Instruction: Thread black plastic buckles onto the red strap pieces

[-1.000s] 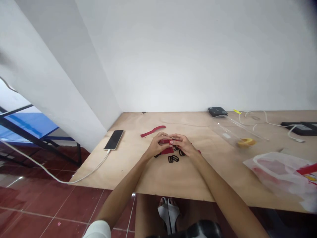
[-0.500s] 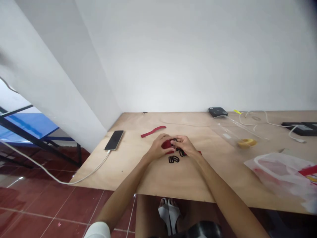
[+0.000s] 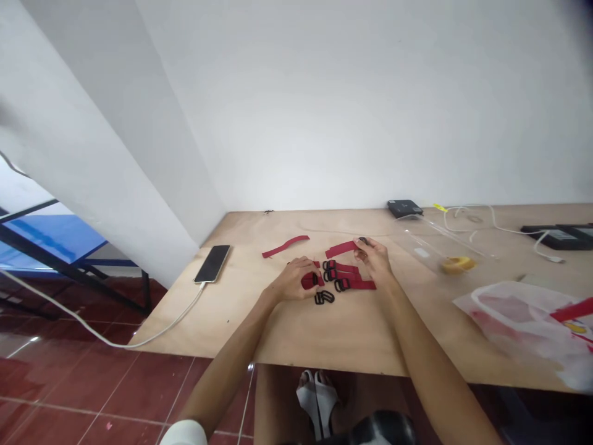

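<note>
My right hand (image 3: 374, 258) is closed on a short red webbing strap (image 3: 341, 249), pinching the end where a black buckle (image 3: 362, 240) shows. The strap's free end points left, just over the table. My left hand (image 3: 295, 278) curls around another red strap (image 3: 309, 282) with a black buckle on it, low at the tabletop; its fingers partly hide it. Between the hands lie several red straps (image 3: 354, 277) with black slide buckles (image 3: 329, 270) at their left ends. Two loose black buckles (image 3: 324, 298) rest in front of them.
A single red strip (image 3: 286, 246) lies farther back. To the left is a phone (image 3: 212, 264) with a white cable (image 3: 162, 335). At right are a clear plastic bag (image 3: 421, 244), a yellow tape roll (image 3: 458, 265), a white bag (image 3: 514, 321) and a black box (image 3: 404, 208).
My hands were together over a red strap and have parted. The right moved right and up with a strap, uncovering the straps on the table; the left stayed low, on another strap.
</note>
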`<state>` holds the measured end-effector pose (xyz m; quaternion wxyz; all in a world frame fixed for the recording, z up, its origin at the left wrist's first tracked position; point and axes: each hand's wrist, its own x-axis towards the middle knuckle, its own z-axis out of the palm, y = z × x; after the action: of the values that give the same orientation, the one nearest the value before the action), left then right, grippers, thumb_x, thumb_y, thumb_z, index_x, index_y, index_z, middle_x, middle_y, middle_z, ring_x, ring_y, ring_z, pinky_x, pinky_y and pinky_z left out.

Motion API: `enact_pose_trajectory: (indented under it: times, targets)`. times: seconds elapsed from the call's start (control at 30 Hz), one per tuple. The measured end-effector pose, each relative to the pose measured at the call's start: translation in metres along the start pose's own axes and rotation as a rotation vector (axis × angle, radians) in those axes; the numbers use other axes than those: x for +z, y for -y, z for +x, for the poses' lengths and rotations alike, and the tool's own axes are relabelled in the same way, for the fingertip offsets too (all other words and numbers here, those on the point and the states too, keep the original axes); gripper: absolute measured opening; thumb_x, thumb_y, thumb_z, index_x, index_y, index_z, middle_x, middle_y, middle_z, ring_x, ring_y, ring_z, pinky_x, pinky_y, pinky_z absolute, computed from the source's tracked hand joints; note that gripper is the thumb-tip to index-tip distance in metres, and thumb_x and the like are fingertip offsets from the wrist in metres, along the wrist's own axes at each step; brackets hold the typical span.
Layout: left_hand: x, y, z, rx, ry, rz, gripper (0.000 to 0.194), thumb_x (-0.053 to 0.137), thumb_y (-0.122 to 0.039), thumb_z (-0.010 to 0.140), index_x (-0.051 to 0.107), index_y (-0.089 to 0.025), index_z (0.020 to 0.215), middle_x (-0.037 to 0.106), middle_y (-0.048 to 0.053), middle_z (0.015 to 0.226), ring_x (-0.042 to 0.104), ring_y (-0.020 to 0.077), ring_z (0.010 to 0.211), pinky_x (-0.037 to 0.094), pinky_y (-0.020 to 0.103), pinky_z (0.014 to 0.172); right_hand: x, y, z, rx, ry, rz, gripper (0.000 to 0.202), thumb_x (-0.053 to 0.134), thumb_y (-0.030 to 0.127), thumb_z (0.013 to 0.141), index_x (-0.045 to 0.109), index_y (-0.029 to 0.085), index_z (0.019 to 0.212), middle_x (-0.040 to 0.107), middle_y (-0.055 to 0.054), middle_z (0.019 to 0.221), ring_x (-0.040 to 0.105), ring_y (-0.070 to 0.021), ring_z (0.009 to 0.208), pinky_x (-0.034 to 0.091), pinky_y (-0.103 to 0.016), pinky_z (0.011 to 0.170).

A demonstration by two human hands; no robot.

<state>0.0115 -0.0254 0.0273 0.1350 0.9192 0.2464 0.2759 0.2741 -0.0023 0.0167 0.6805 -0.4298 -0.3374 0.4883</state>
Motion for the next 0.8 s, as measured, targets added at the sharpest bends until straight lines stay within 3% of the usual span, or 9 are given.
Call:
enact_pose_trajectory:
  times: [0.1,0.23,0.3,0.43,0.57,0.67,0.8]
  targets:
    - [0.005,0.003,0.0,-0.027,-0.004,0.006,0.023,0.071,-0.037,0.081,0.068,-0.023,0.099,0.07,0.007,0.101,0.062,0.0253,0.099,0.047,0.04,0.095,0.008,-0.007,-0.006,0.038,0.052,-0.012,0.04,0.095,0.037,0.048,0.067,0.017,0.07,0.063,0.002,0.061,0.059,-0.0109,0.049,0.049,-0.021,0.042]
    - [0.012,0.01,0.001,-0.23,-0.282,-0.004,0.025,0.065,-0.042,0.089,0.063,-0.02,0.099,0.066,0.007,0.097,0.061,0.0222,0.094,0.049,0.036,0.085,0.029,-0.022,-0.022,0.085,0.224,-0.046,0.039,0.092,0.043,0.056,0.071,0.016,0.075,0.069,-0.002,0.066,0.068,-0.016,0.057,0.058,-0.024,0.054]
    - [0.015,0.014,0.002,-0.26,-0.363,-0.004,0.024,0.064,-0.042,0.09,0.062,-0.019,0.1,0.065,0.007,0.097,0.06,0.022,0.095,0.049,0.036,0.085,0.038,-0.029,-0.03,0.102,0.317,-0.057,0.038,0.089,0.047,0.062,0.072,0.016,0.076,0.071,-0.004,0.068,0.071,-0.0182,0.061,0.061,-0.027,0.061]
    - [0.018,0.02,0.002,-0.207,-0.339,-0.012,0.016,0.057,-0.033,0.096,0.065,-0.02,0.09,0.065,0.006,0.092,0.059,0.0211,0.093,0.048,0.036,0.087,0.048,-0.039,-0.037,0.094,0.378,-0.052,0.036,0.084,0.05,0.067,0.073,0.017,0.076,0.073,-0.004,0.076,0.073,-0.0213,0.068,0.061,-0.033,0.071]
    - [0.018,0.022,0.001,-0.212,-0.373,-0.055,0.018,0.062,-0.032,0.093,0.063,-0.02,0.106,0.066,0.008,0.1,0.059,0.0226,0.098,0.05,0.037,0.088,0.047,-0.04,-0.036,0.103,0.352,-0.047,0.034,0.086,0.048,0.065,0.074,0.017,0.076,0.072,-0.003,0.079,0.073,-0.0205,0.068,0.061,-0.033,0.072]
    - [0.018,0.023,0.001,-0.198,-0.369,-0.057,0.022,0.063,-0.032,0.092,0.062,-0.02,0.111,0.065,0.009,0.105,0.058,0.0241,0.105,0.048,0.039,0.094,0.047,-0.039,-0.037,0.102,0.351,-0.076,0.035,0.086,0.048,0.064,0.075,0.017,0.078,0.072,-0.003,0.08,0.07,-0.0181,0.065,0.06,-0.031,0.064]
    - [0.019,0.022,0.002,-0.168,-0.357,-0.07,0.014,0.063,-0.031,0.092,0.063,-0.019,0.099,0.066,0.008,0.098,0.059,0.0229,0.098,0.047,0.038,0.092,0.048,-0.04,-0.039,0.097,0.339,-0.14,0.037,0.086,0.048,0.063,0.075,0.016,0.079,0.072,-0.003,0.078,0.063,-0.0137,0.054,0.053,-0.026,0.05]
